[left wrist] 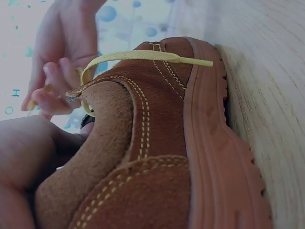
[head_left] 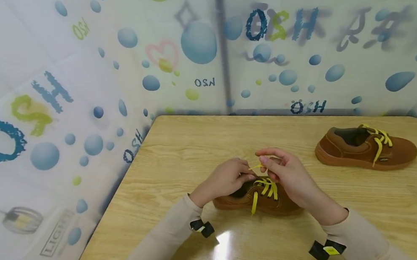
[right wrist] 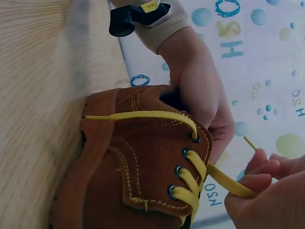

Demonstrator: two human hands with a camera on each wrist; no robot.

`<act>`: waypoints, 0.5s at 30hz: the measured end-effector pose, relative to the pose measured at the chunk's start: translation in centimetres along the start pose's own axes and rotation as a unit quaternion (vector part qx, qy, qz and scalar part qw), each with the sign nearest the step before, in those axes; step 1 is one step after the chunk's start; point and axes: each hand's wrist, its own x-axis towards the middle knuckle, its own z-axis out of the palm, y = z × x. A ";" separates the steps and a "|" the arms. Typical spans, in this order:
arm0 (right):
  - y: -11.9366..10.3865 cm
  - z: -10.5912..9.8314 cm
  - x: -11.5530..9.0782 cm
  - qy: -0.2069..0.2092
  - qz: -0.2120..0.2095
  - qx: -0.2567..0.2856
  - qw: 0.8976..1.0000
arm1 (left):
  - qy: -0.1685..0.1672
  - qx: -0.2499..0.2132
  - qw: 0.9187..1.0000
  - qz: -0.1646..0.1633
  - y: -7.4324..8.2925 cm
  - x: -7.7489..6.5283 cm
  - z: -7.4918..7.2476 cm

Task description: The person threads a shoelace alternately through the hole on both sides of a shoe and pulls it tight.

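Observation:
A brown suede shoe (head_left: 282,203) stands upright on the wooden table, toe to the right, with yellow lace (right wrist: 190,174) crossing its dark eyelets. My left hand (head_left: 226,176) grips the shoe's far upper edge by the opening, the thumb at the opening and the fingers bent on the far side, partly hidden. Above the tongue, my right hand (head_left: 295,179) pinches the far lace end (right wrist: 231,183), drawn out from the shoe, with its tip sticking up past the fingers. The near lace end (left wrist: 138,55) hangs loose down the shoe's near side.
A second brown shoe (head_left: 366,148) with yellow lace stands at the back right of the table (head_left: 191,145), toe to the right. Printed curtains (head_left: 237,73) rise behind the table and along its left side. Each wrist wears a small black camera mount (head_left: 327,250).

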 end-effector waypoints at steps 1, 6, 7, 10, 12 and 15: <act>0.3 -0.1 0.0 -0.007 0.002 -0.004 1.000 | -0.001 -0.002 1.000 -0.001 -0.1 0.0 0.0; 0.7 -0.4 -0.5 -0.028 0.000 0.003 1.000 | 0.001 -0.014 1.000 -0.002 -0.2 -0.2 0.0; 0.7 -0.4 -0.6 -0.029 -0.002 0.006 1.000 | 0.002 -0.018 1.000 -0.002 -0.2 -0.2 0.0; 0.8 -0.3 -1.0 -0.029 -0.011 0.000 1.000 | 0.003 -0.024 1.000 0.000 -0.2 -0.3 0.0; 1.0 -0.2 -1.1 -0.020 -0.024 -0.024 0.999 | 0.004 -0.024 1.000 0.002 -0.1 -0.3 0.0; 1.5 0.2 -1.2 0.018 -0.066 -0.121 0.990 | 0.007 -0.019 1.000 0.006 -0.2 -0.4 0.0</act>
